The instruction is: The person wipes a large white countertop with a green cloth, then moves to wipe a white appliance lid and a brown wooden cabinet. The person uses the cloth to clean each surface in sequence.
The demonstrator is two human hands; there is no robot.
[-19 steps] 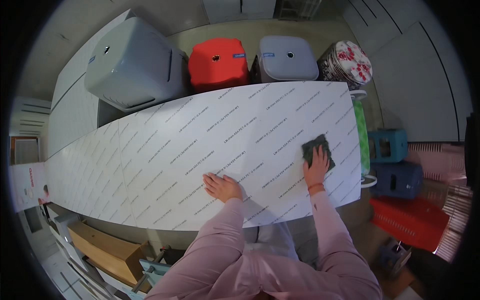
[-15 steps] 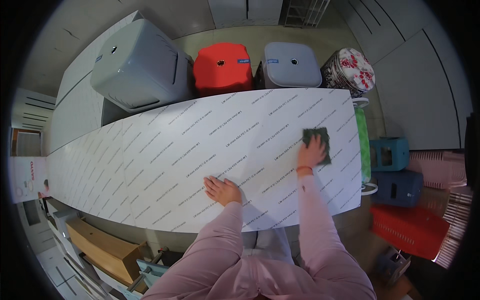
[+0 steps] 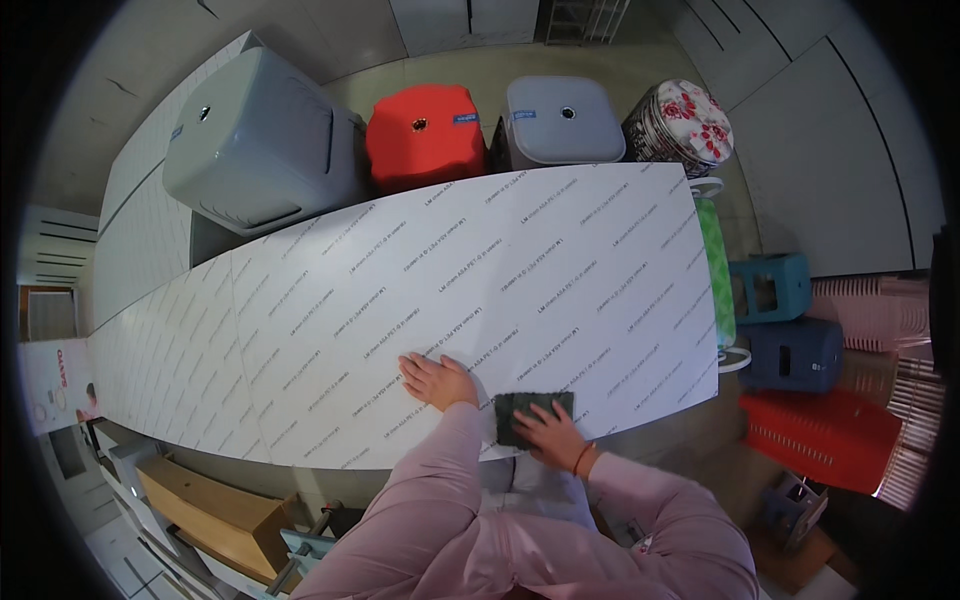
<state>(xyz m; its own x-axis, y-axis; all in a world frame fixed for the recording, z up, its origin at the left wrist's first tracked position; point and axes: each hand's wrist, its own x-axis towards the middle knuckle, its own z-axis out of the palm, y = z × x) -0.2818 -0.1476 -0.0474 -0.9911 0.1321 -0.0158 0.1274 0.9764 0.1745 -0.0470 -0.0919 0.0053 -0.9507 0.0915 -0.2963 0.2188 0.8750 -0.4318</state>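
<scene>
One dark green cloth lies on the white desk, near the edge closest to us, a bit to the right of the middle. We think the work is partway along, because the cloth is out flat and under a hand, not put away. No clear wet or dirty marks show, so we cannot tell which parts of the top are done and which are left. Our right hand lies over the cloth with its fingers spread, resting on it and not curled around it. That arm bends at the elbow and comes in from the right. Our left hand is flat and holds nothing; it rests on the desk, left of the cloth and apart from it, with its arm reaching forward.
</scene>
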